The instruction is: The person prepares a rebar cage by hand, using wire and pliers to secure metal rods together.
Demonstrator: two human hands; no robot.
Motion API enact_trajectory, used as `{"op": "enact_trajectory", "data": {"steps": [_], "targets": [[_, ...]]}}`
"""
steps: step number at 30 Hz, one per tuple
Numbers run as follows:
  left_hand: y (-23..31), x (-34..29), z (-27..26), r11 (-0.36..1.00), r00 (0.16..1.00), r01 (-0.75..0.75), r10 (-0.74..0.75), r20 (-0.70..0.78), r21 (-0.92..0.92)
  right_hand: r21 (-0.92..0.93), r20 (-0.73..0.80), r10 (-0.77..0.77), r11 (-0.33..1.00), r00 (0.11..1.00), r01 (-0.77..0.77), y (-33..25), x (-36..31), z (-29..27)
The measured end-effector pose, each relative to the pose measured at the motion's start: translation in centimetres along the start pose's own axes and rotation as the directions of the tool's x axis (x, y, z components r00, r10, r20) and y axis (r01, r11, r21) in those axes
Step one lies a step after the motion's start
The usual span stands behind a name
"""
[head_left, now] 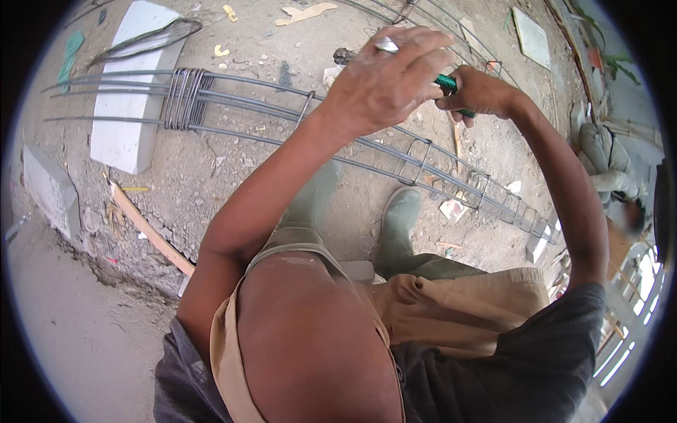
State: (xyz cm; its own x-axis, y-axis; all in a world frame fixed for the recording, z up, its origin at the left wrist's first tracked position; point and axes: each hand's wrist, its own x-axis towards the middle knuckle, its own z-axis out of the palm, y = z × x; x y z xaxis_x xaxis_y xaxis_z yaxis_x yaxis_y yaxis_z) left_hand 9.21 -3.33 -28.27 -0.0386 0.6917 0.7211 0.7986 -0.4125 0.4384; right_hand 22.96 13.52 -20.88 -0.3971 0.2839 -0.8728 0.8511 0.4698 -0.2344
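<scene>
My right hand (483,92) is closed round a tool with a green handle (446,83); its working end is hidden, so its kind cannot be told. Just left of it is my left hand (384,81), back upward, with a silvery ring on one finger. The left fingers are bent, their tips close to the green handle; what they hold is hidden. Below both hands, a long rebar cage (423,161) of thin steel bars with tied stirrups runs across the ground. A bunch of stirrups (187,99) is gathered near the cage's left end.
A pale block (123,134) lies under the cage's left end, with another grey block (51,187) nearby. More rebar (451,21) lies at the far side. A wooden strip (151,229) rests at left. My boots (400,218) stand beside the cage. Another person (606,162) is at far right.
</scene>
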Motion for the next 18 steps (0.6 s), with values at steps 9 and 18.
{"op": "enact_trajectory", "data": {"steps": [9, 18], "targets": [[-0.9, -4.4, 3.1, -0.445, 0.635, 0.336, -0.544, 0.549, -0.830, 0.941, 0.137, -0.475, 0.336, 0.869, 0.035, 7.4, -7.6, 11.6], [4.3, -3.2, 4.6, -0.250, 0.420, 0.746, -0.543, 0.727, -0.617, 0.997, -0.079, -0.467, -0.042, 0.880, 0.067, 7.6, -6.7, 17.2]]}}
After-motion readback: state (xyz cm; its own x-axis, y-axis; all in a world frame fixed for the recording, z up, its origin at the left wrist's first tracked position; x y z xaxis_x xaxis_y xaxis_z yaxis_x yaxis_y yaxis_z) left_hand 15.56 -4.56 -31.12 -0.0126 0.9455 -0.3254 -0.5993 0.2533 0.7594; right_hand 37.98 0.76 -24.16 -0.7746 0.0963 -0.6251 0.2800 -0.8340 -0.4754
